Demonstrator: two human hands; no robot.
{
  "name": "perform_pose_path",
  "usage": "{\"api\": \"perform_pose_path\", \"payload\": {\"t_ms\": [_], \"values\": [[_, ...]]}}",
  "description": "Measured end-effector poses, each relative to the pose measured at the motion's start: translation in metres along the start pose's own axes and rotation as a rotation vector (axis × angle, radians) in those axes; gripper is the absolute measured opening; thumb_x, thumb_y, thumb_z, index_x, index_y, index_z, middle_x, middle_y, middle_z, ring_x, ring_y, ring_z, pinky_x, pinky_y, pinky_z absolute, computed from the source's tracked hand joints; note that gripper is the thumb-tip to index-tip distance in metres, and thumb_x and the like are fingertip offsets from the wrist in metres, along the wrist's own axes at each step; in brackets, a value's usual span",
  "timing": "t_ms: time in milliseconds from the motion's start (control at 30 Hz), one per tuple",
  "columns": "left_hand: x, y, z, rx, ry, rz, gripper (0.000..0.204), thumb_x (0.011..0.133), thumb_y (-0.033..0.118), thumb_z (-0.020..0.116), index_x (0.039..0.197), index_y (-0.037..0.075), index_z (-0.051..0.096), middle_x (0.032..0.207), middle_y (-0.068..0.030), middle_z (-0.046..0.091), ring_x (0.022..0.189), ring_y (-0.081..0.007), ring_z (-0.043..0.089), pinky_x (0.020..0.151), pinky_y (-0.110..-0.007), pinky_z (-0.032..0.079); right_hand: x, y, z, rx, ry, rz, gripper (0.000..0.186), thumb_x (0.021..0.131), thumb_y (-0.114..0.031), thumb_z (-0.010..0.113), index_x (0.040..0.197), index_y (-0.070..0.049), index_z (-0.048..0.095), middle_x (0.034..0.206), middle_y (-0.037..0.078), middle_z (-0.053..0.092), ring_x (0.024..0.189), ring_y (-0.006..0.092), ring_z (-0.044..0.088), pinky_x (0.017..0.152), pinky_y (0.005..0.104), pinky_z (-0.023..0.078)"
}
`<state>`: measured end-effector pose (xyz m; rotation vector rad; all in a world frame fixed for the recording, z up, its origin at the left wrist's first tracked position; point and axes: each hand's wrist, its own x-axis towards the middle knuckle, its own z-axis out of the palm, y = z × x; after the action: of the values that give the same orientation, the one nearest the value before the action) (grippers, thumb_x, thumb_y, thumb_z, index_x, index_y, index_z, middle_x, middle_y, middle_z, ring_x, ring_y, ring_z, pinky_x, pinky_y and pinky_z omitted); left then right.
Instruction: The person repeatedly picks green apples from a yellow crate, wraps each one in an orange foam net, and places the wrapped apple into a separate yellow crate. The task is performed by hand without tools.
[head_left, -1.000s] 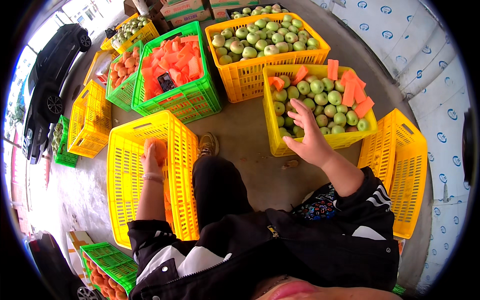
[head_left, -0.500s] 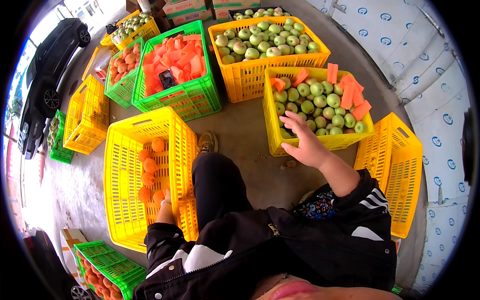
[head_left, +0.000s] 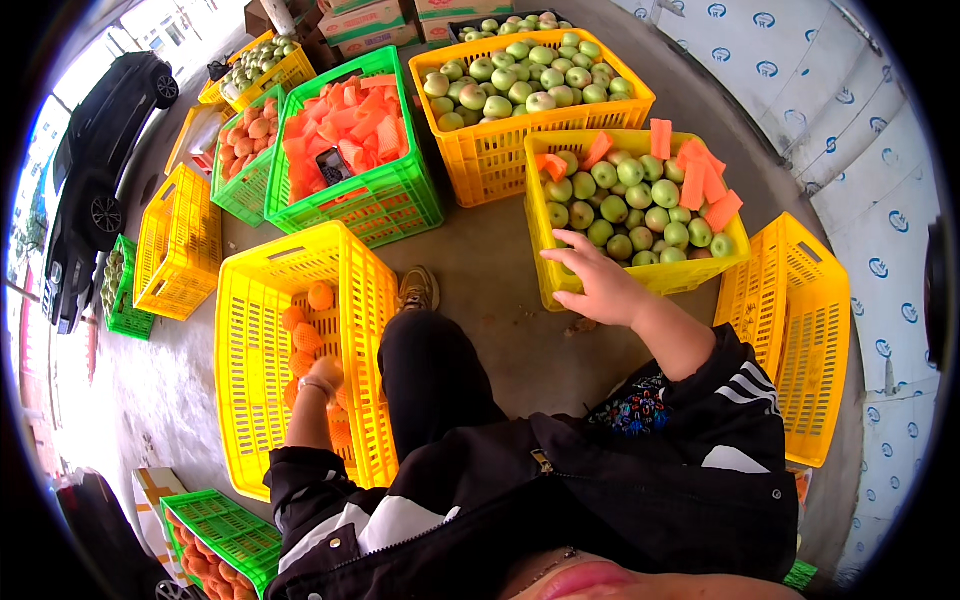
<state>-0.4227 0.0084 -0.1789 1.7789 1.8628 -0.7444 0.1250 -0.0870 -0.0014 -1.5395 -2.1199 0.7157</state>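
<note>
My right hand (head_left: 597,287) is at the near rim of a yellow crate (head_left: 640,278) filled with green apples (head_left: 625,205) and orange foam net sleeves (head_left: 700,175). Its fingers are spread and hold nothing. My left hand (head_left: 323,378) is down inside a second yellow crate (head_left: 250,300) at my left. It lies among several fruits wrapped in orange net (head_left: 305,320). From here I cannot see whether its fingers hold one. My leg in black trousers and my shoe (head_left: 417,290) lie between the two crates.
A yellow crate of green apples (head_left: 520,80) and a green crate of orange net sleeves (head_left: 350,140) stand ahead. Yellow crates (head_left: 800,330) (head_left: 175,240) stand right and left. A green crate of wrapped fruit (head_left: 215,535) sits behind left. A black car (head_left: 95,170) is parked far left.
My left hand drew back from the far part of the left crate, then came a little forward again. My right hand slid from over the apples to the crate's near rim.
</note>
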Motion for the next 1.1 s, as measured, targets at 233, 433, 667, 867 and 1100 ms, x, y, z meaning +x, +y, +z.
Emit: {"api": "perform_pose_path", "payload": {"t_ms": [233, 433, 667, 867, 1100], "values": [[-0.123, 0.167, -0.187, -1.133, 0.716, 0.714, 0.019, 0.090, 0.008, 0.064, 0.106, -0.002, 0.061, 0.091, -0.0073, 0.067, 0.080, -0.0136, 0.063, 0.070, -0.027, 0.050, 0.003, 0.059, 0.007, -0.101, -0.460, 0.190, 0.064, 0.085, -0.031, 0.067, 0.140, -0.009, 0.045, 0.135, 0.017, 0.051, 0.121, 0.0333, 0.053, 0.101, 0.0386, 0.044], [-0.225, 0.320, -0.185, -0.495, 0.472, 1.394, 0.035, 0.079, 0.010, 0.074, 0.110, 0.002, 0.060, 0.096, -0.0112, 0.062, 0.087, -0.0218, 0.064, 0.073, -0.031, 0.052, 0.023, 0.117, 0.008, -0.048, -0.316, 0.440, 0.065, 0.084, -0.031, 0.067, 0.140, -0.007, 0.045, 0.133, 0.019, 0.055, 0.121, 0.0325, 0.054, 0.101, 0.0376, 0.045], [-0.187, 0.346, -0.115, 0.437, 0.204, 1.254, 0.036, 0.083, 0.039, 0.066, 0.102, 0.009, 0.061, 0.098, -0.0091, 0.065, 0.093, -0.0263, 0.065, 0.079, -0.038, 0.048, 0.089, 0.188, 0.012, 0.279, 0.190, 0.578, 0.059, 0.086, -0.027, 0.067, 0.136, -0.002, 0.049, 0.147, 0.018, 0.040, 0.125, 0.0296, 0.052, 0.101, 0.0377, 0.043], [-0.172, 0.341, -0.111, 0.256, 0.279, 1.268, 0.038, 0.083, 0.041, 0.066, 0.104, 0.009, 0.061, 0.095, -0.0082, 0.065, 0.090, -0.0260, 0.065, 0.080, -0.038, 0.048, 0.160, 0.201, 0.033, 0.114, 0.199, 0.656, 0.061, 0.082, -0.034, 0.071, 0.139, -0.036, 0.049, 0.161, 0.011, 0.003, 0.148, 0.0331, 0.002, 0.118, 0.0459, 0.020], [-0.148, 0.348, -0.139, 0.065, 0.136, 1.206, 0.035, 0.084, 0.035, 0.065, 0.105, 0.007, 0.061, 0.098, -0.0089, 0.066, 0.094, -0.0280, 0.065, 0.081, -0.040, 0.051, 0.168, 0.225, 0.031, 0.147, 0.370, 0.512, 0.064, 0.084, -0.037, 0.068, 0.137, -0.006, 0.051, 0.150, 0.012, 0.037, 0.140, 0.0282, 0.033, 0.113, 0.0395, 0.031]]}}
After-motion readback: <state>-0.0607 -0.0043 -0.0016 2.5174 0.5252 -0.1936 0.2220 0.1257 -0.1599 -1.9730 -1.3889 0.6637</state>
